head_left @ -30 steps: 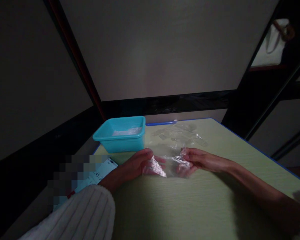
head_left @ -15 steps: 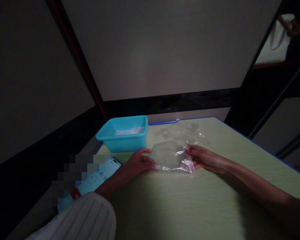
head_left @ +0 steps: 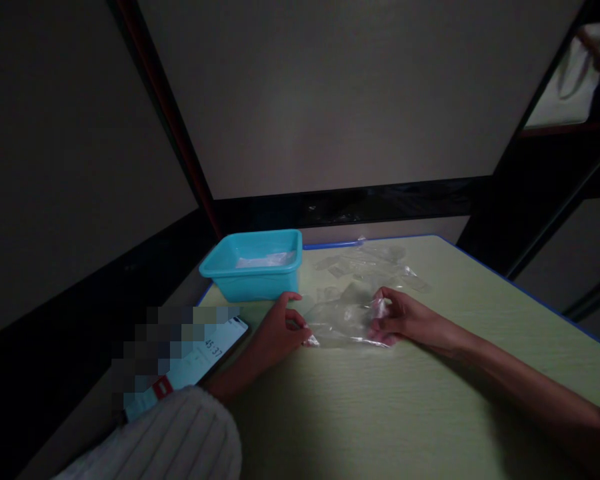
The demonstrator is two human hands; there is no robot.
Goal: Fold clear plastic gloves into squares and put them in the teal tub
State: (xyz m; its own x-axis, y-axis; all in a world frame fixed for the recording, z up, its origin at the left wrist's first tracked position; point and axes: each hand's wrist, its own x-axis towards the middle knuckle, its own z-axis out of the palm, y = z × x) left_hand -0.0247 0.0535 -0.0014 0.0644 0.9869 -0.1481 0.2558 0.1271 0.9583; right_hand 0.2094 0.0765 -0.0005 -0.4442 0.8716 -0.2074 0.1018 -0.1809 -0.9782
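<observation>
A clear plastic bag (head_left: 343, 321) is stretched low over the table between my two hands. My left hand (head_left: 283, 328) pinches its left edge near the bottom corner, with the index finger raised off the plastic. At the other end, my right hand (head_left: 397, 317) grips the bag's right side between thumb and fingers. The film looks creased and catches light along its front edge. Just behind it, more clear plastic bags (head_left: 375, 261) lie loosely in a flat pile on the table.
A turquoise plastic basket (head_left: 253, 287) with white paper-like pieces inside stands at the table's back left. Left of my forearm lies a phone (head_left: 205, 353) showing a timer. The pale table (head_left: 380, 413) has a blue edge; a cabinet panel (head_left: 320, 100) rises behind it.
The held bag has become more crumpled and its shape has shifted between my hands. My right-hand fingers have changed their hold. The whole view has shifted slightly.
</observation>
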